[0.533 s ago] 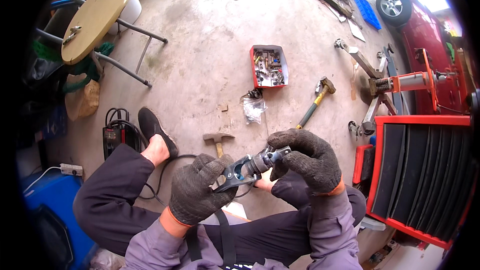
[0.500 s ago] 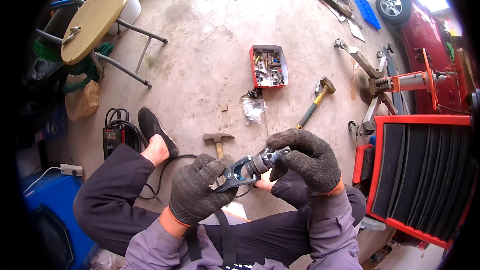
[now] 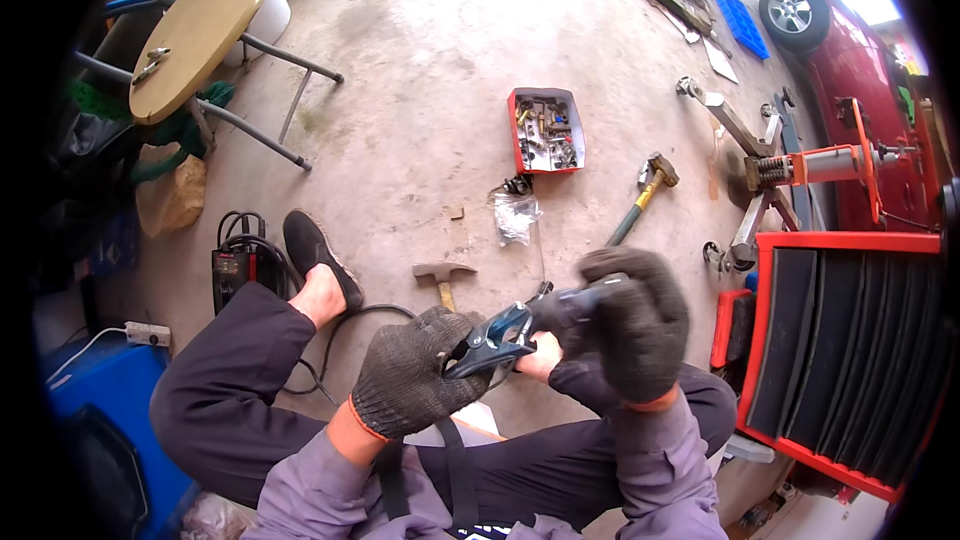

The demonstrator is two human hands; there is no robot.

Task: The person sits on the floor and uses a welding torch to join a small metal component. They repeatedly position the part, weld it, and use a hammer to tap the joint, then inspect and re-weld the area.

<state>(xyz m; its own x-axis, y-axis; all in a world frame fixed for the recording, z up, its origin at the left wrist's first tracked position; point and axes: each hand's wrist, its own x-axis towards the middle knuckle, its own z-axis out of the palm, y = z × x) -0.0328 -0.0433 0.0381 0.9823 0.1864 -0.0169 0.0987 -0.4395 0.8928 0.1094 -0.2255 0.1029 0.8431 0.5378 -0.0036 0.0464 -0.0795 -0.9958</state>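
Observation:
My left hand [image 3: 415, 370], in a dark knit glove, is closed on a dark blue-grey forked metal piece [image 3: 490, 345] with two arms and a gap between them. Just beyond its tip, a dark cylindrical metal part [image 3: 565, 308] sits in the grip of my gloved right hand [image 3: 640, 325]. Motion blurs that hand and the part. Whether the two pieces touch, I cannot tell. Below and beyond my hands, a hammer [image 3: 444, 280] with a wooden handle lies on the floor.
A red-edged box of small metal parts [image 3: 548, 130] and a clear plastic bag [image 3: 515, 218] lie ahead. A yellow-and-green-handled hammer [image 3: 643, 200] is to the right, near a wheeled orange-and-grey stand [image 3: 820, 162] and red tool cabinet [image 3: 850, 240]. A round stool [image 3: 200, 40] stands left; a black cable [image 3: 330, 350] crosses the floor.
My right hand has turned and shifted slightly right with the cylindrical part, now blurred. The forked piece in my left hand has moved a little right and tilted. The view has shifted slightly.

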